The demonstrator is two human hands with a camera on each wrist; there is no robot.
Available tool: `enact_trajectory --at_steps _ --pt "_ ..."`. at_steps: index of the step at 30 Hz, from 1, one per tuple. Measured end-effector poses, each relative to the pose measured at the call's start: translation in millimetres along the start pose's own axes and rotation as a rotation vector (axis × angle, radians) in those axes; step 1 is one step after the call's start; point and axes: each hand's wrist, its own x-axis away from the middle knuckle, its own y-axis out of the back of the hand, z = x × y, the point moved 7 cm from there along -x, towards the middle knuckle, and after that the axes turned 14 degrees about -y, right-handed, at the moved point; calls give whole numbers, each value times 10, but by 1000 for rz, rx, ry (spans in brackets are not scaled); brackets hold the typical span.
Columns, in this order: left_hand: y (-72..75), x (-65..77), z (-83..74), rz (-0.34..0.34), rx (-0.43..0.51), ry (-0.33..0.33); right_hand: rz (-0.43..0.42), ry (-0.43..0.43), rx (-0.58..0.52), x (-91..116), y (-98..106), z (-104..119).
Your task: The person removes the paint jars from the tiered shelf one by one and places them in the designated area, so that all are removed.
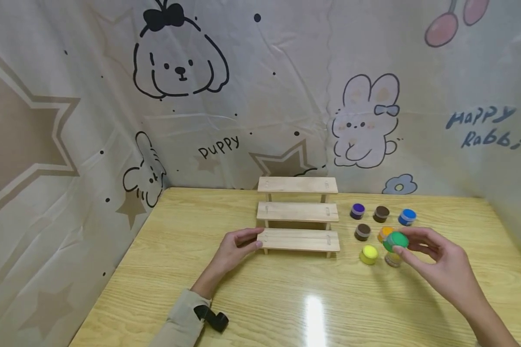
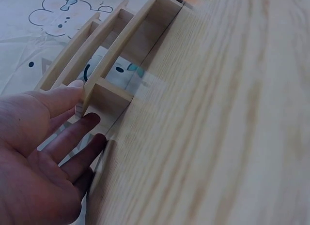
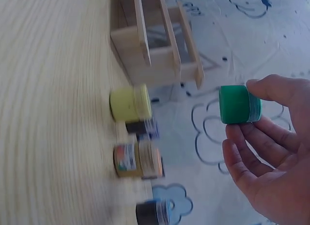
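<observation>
My right hand (image 1: 443,260) pinches a small green paint jar (image 3: 235,104) between thumb and fingers. The jar is raised over the paint pots on the table's right side, and it overlaps an orange-lidded jar (image 1: 385,233) in the head view. My left hand (image 1: 232,250) is at the left end of a three-step wooden shelf (image 1: 299,246). Its thumb and fingers lie on either side of the lowest board's end, gripping it; the other fingers are spread below in the left wrist view.
Right of the shelf stand a yellow jar (image 1: 368,254), a purple one (image 1: 357,210), a blue one (image 1: 407,217), two dark brown ones and a pale-yellow labelled jar (image 3: 131,158). A patterned cloth (image 1: 286,96) hangs behind the table (image 1: 260,299).
</observation>
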Motion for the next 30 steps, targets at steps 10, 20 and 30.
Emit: enact_trajectory --at_steps 10,20,30 --pt "-56 -58 -2 13 -14 2 -18 -63 121 -77 355 -310" --pt "-27 -65 8 7 -24 7 89 -175 145 -211 385 -725" --pt "-3 -6 0 -1 -24 -4 169 -255 171 -235 269 -1060"
